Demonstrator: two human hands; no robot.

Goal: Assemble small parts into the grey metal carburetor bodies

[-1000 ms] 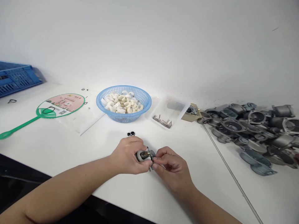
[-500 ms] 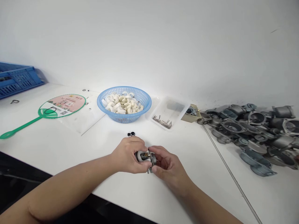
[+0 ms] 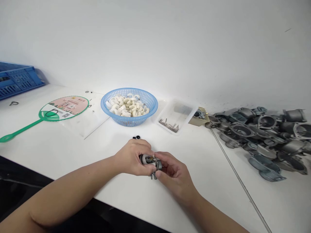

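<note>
Between my two hands, above the near part of the white table, is a grey metal carburetor (image 3: pixel 158 164) with a white curved float (image 3: pixel 144 159) in it and some brass inside. My left hand (image 3: pixel 134 158) is closed round its left end, thumb below and fingers over the top. From the right, my right hand (image 3: pixel 178 176) grips the other end with thumb and fingertips; the finger undersides are partly hidden. A small black part (image 3: pixel 137 137) lies on the table just beyond my left hand.
A blue basket (image 3: pixel 128 122) holds many white floats. Beside it sit a clear plastic box (image 3: pixel 178 111) of metal pins and a small carton (image 3: pixel 201 120). Grey metal bowls (image 3: pixel 243 130) are heaped at right. A green-rimmed fan (image 3: pixel 70 104) and blue crate (image 3: pixel 21 81) stand left.
Both hands keep hold of the carburetor, which has tilted slightly. The view has shifted a little. A bit of a hand at the far right edge is gone from view.
</note>
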